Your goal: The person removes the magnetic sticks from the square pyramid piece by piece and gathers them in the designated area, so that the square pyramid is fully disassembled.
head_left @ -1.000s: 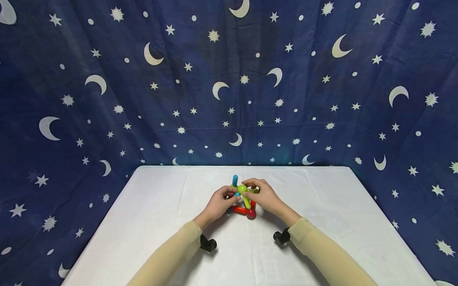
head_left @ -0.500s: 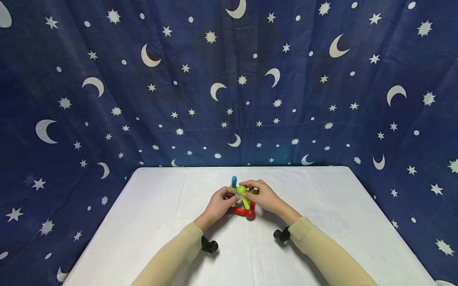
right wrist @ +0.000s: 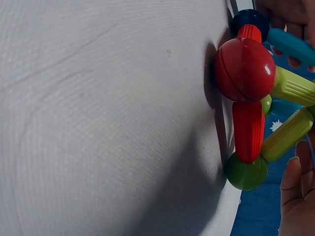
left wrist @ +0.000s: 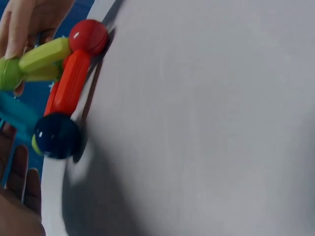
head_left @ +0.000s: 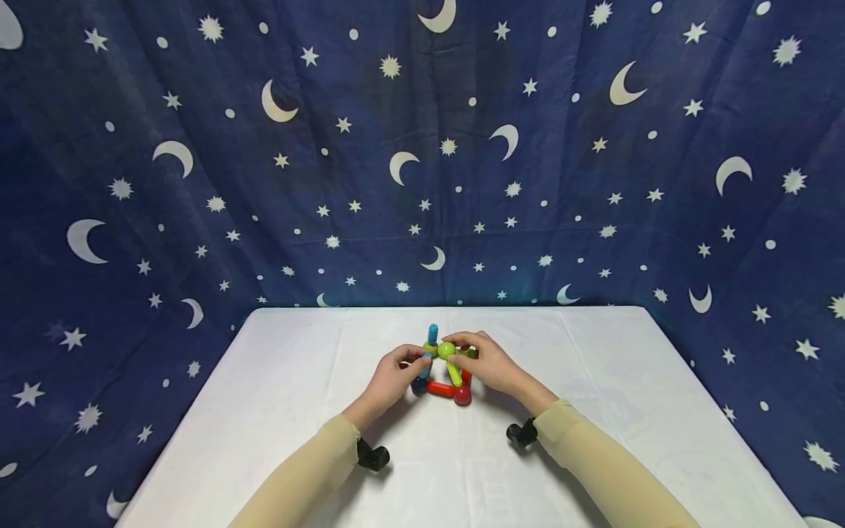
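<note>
A frame of magnetic rods and balls stands on the table in the head view. My left hand (head_left: 391, 378) pinches the top of a blue rod (head_left: 425, 367), which rises from a dark blue ball (left wrist: 57, 135). My right hand (head_left: 487, 361) holds a lime green ball (head_left: 447, 350) between thumb and fingers. From that ball a lime rod (head_left: 454, 372) slopes down to a red ball (right wrist: 244, 70). One red rod (head_left: 440, 389) joins the red and dark blue balls; another red rod (right wrist: 247, 130) reaches a green ball (right wrist: 247, 171). The blue rod's top is apart from the lime ball.
At the back of the frame, a second blue rod (head_left: 433, 334) stands up from another green ball (head_left: 430, 349). A white cloth covers the table (head_left: 561, 469). Behind it hangs a dark blue curtain (head_left: 370, 103) with moons and stars.
My left hand has shifted left, and the blue rod's top has moved left with it, away from the lime ball. The right hand stays nearly still on the lime ball.
</note>
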